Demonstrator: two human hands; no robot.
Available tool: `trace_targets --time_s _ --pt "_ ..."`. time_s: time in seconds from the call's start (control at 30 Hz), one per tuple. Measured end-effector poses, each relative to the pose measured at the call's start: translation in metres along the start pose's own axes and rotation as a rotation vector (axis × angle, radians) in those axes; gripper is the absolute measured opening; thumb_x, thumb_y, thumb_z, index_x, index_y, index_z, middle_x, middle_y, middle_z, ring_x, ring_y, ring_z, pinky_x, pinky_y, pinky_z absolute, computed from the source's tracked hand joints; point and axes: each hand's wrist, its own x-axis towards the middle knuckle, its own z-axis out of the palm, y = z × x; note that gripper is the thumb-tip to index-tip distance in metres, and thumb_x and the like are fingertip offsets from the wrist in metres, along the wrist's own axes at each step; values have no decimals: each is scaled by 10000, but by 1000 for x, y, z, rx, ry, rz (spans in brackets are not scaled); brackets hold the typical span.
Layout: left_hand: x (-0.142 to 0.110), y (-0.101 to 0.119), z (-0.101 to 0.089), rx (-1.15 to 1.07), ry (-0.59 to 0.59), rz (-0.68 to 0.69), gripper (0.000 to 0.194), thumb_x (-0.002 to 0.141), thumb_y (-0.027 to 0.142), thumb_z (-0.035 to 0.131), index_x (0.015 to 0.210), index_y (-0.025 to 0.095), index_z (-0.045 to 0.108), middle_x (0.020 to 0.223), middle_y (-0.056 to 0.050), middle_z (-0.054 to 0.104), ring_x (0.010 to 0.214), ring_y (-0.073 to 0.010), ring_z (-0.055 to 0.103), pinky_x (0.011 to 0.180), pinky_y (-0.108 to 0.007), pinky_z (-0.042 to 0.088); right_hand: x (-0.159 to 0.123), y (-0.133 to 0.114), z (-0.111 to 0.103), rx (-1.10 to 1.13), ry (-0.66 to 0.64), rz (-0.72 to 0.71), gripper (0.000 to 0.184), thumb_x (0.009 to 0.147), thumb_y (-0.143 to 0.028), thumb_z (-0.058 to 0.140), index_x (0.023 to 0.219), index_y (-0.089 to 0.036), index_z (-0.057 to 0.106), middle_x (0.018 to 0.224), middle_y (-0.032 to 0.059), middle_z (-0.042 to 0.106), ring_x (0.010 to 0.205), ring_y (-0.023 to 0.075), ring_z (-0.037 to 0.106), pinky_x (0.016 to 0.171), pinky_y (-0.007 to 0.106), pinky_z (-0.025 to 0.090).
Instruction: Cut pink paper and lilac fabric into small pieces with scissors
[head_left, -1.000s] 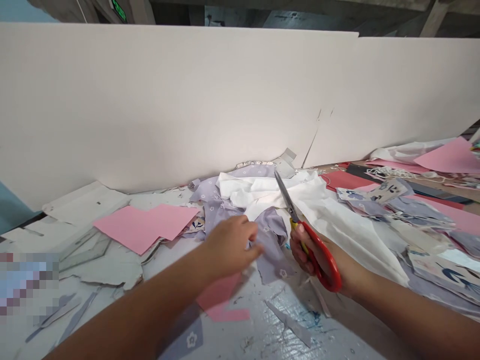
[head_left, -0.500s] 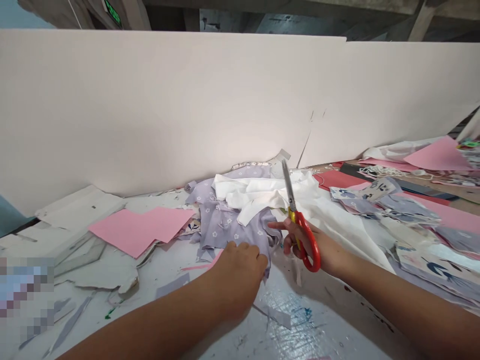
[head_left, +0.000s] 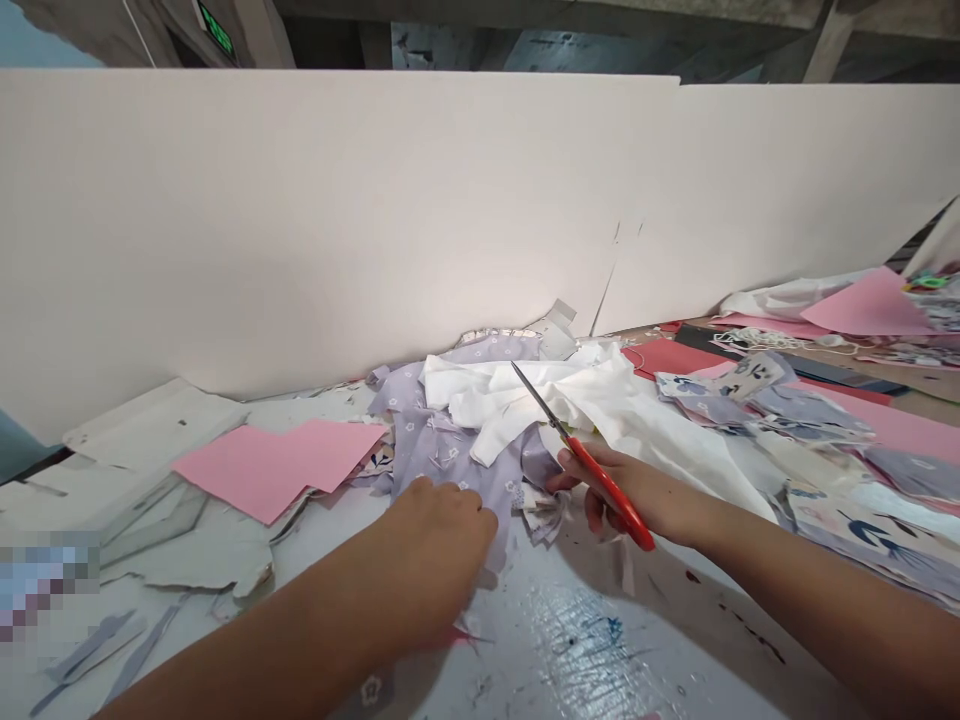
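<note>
My left hand [head_left: 442,540] is closed on the lavender flower-print cloth [head_left: 420,440], knuckles up, with the fingertips hidden beneath. A patch of the same print shows below that wrist. In my right hand [head_left: 607,490] is a pair of scissors [head_left: 577,455] with red handles, its blades together and pointing up and to the left. The blade tips lie in front of a crumpled white cloth [head_left: 630,395] on top of the lavender one. Between the hands, a small bunched scrap of printed cloth [head_left: 541,512] rests at the lavender cloth's edge.
A white panel [head_left: 337,220] rises behind the work table [head_left: 570,640]. Pink sheet [head_left: 277,465] and torn grey-white card [head_left: 202,560] lie on the left. On the right are stacked printed cloth pieces [head_left: 877,530], a red sheet [head_left: 667,368] and white string [head_left: 772,342].
My left hand has moved left and slightly down, drawing the lavender cloth along. The scissors have turned from nearly upright to leaning left, and the small bunched scrap now shows more.
</note>
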Motion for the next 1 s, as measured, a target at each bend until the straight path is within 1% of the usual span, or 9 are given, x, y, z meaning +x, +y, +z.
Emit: trace_targets --time_s 0.07,0.17,0.23,0.37,0.5,0.63,0.7,0.83,1.0 --pt "1 6 3 7 -28 -19 177 578 182 586 738 185 510 729 -34 550 634 -206 507 561 -327 367 -1 -1 -5 -5 24 -49 380 720 -563 454 759 -188 504 752 21 569 467 79 451 424 218 331" --pt "5 18 22 61 21 -28 192 573 146 546 755 181 495 722 -48 536 628 -215 500 580 -360 369 -3 -1 -17 -37 49 -124 309 708 -494 516 747 -188 519 637 -22 472 507 80 412 482 214 341" --pt "6 24 39 109 116 -18 187 561 162 539 734 185 472 683 -41 506 607 -214 480 590 -389 360 -3 -1 -25 -103 53 -158 291 697 -461 543 824 -199 535 634 -24 452 569 105 433 545 231 362" --pt "7 26 58 179 143 -29 223 520 130 536 716 184 445 635 -23 454 554 -188 439 551 -363 344 -6 1 -35 -292 1 -133 293 697 -468 525 857 -222 540 726 1 509 656 145 460 598 252 374" --pt "9 25 52 232 202 -119 339 523 126 521 853 169 461 687 -37 456 617 -195 439 598 -376 344 -16 -5 -42 -471 -129 -74 277 745 -487 448 799 -220 502 760 5 477 685 157 436 612 261 371" --pt "13 27 43 171 296 -48 571 560 178 507 1114 158 368 851 -77 467 714 -209 430 586 -336 339 -25 -12 -56 -674 -304 -112 354 790 -525 342 839 -208 492 712 -1 425 631 142 395 613 275 351" --pt "16 27 42 130 309 12 469 591 195 489 1051 160 407 845 -75 470 701 -200 426 569 -321 327 -25 -13 -64 -695 -340 -6 446 790 -573 275 864 -197 503 675 -4 415 565 124 379 551 261 340" --pt "16 27 42 118 277 93 108 635 152 445 740 175 439 674 -41 458 589 -165 406 529 -302 295 -20 -10 -74 -679 -428 145 578 763 -642 204 837 -173 534 634 12 478 480 107 413 503 247 347" --pt "10 30 40 163 226 -49 139 579 195 501 700 169 440 617 -45 460 549 -173 421 543 -336 311 -15 -9 -71 -644 -478 143 618 732 -681 222 750 -166 564 536 1 477 405 96 421 450 235 338"
